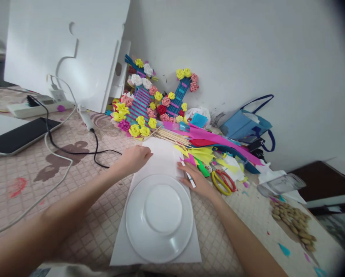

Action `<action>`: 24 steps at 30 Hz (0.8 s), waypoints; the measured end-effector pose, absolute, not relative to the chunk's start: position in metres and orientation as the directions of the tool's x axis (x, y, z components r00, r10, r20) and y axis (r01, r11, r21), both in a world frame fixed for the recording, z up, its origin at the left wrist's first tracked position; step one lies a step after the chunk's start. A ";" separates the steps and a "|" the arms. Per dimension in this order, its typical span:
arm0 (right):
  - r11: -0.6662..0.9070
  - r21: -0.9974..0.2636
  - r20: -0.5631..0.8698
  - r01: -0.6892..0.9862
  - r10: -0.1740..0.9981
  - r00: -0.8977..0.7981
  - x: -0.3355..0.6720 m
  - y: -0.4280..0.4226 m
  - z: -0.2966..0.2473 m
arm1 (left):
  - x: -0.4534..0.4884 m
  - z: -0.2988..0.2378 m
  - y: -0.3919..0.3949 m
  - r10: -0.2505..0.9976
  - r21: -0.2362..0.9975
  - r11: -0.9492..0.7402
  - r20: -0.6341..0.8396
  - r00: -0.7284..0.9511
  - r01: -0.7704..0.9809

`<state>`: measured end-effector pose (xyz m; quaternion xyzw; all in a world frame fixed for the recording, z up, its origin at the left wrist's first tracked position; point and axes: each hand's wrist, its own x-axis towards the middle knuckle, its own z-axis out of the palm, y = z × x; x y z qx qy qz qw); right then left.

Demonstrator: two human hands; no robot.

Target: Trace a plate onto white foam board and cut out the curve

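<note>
A white sheet (123,250) lies lengthwise on the table before me. On its near half sits a round white plate (138,227), apparently upside down, with its raised ring facing up. My left hand (135,158) is closed at the far left edge of the sheet; whatever its fingers grip, if anything, is hidden. At the sheet's right side, just beyond the plate, my right hand (198,179) holds a slim white pen (188,174), slanted across its fingers. Part of that hand rests by the paper's edge.
Scissors (223,181), coloured paper (210,136) and wooden sticks (172,136) lie right and beyond. Flower-decorated stick crafts (143,100) lean at the wall. Cables (71,153) and a tablet (19,134) are left; a glass jar (282,184) and peanuts (293,223) right.
</note>
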<state>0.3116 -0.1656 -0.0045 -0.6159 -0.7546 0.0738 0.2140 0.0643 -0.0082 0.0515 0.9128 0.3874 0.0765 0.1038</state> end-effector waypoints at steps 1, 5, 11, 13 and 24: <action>0.225 -0.371 0.235 0.901 0.961 -0.143 0.313 -0.168 -0.005 | 0.060 0.048 -0.004 0.736 0.267 -0.663 0.064 0.674 0.699; 0.203 -0.381 0.256 0.902 0.961 -0.108 0.320 -0.178 -0.005 | 0.049 0.041 0.011 0.772 0.335 -0.622 0.109 0.627 0.708; 0.225 -0.385 0.273 0.895 0.954 -0.123 0.325 -0.184 -0.003 | 0.039 0.039 0.023 0.792 0.398 -0.596 0.148 0.592 0.698; 0.229 -0.388 0.278 0.893 0.952 -0.124 0.324 -0.184 -0.002 | 0.039 0.038 0.023 0.796 0.416 -0.587 0.138 0.590 0.694; -0.017 -0.330 0.609 0.944 0.760 0.226 0.327 -0.187 0.002 | 0.039 0.031 0.026 0.805 0.476 -0.556 0.103 0.584 0.682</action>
